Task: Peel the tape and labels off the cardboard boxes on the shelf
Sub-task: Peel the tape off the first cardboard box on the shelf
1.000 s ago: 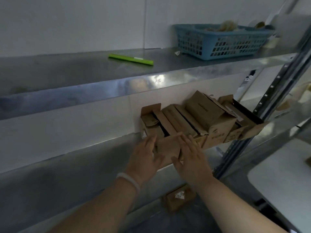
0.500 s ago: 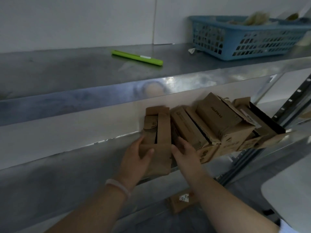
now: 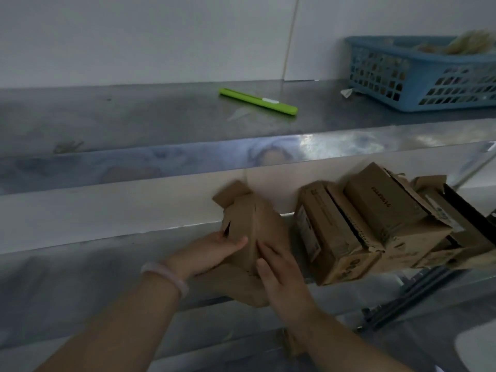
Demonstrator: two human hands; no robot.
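Left hand [image 3: 212,252] grips cardboard box [image 3: 255,221] — right hand [image 3: 281,277] flat against it, fingers straight; other boxes [image 3: 375,224] near.

A brown cardboard box [image 3: 257,224] is tilting at the lower shelf's [image 3: 107,264] front edge, top flap standing open, with the left hand [image 3: 212,251] gripping one side and the right hand [image 3: 281,269] lying flat against the other. Beside it, similar boxes [image 3: 375,224] are leaning together, the nearest bearing a pale label [image 3: 308,232].

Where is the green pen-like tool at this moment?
In the head view, the green tool lies on the upper shelf, left of the blue basket and above the box that the left hand grips.
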